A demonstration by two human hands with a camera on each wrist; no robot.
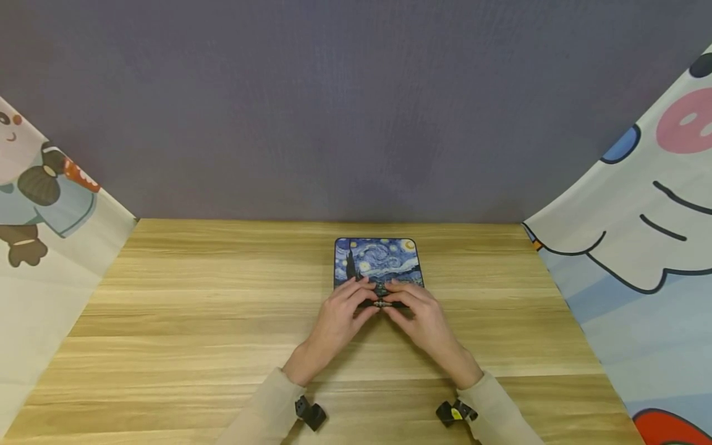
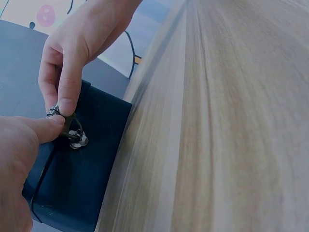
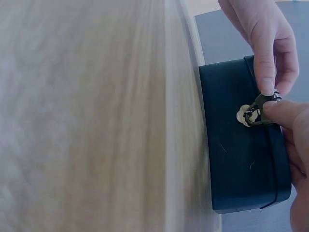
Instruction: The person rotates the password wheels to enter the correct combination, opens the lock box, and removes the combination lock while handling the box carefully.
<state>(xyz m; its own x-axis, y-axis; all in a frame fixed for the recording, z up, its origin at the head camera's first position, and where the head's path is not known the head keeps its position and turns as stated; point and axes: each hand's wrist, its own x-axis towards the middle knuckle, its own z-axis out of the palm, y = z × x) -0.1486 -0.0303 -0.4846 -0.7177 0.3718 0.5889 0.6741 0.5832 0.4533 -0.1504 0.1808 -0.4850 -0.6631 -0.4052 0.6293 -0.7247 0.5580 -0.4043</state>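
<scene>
A dark box (image 3: 236, 154) with a swirling blue night-sky painting on its lid (image 1: 384, 256) stands on the table. On its front, a small bronze-coloured combination padlock (image 3: 260, 107) hangs at a round metal clasp plate (image 3: 243, 116). My left hand (image 1: 340, 312) pinches one end of the padlock between thumb and fingers. From the other side my right hand (image 1: 418, 314) pinches it too, fingertips close to the left ones. Ridged dials (image 2: 53, 111) show between the fingertips in the left wrist view. Fingers cover much of the lock body.
The wood-grain table (image 1: 194, 321) extends around the box. Behind it rises a dark grey wall (image 1: 334, 111). Cartoon-printed curtains hang at the left (image 1: 50, 266) and right (image 1: 628, 235) sides.
</scene>
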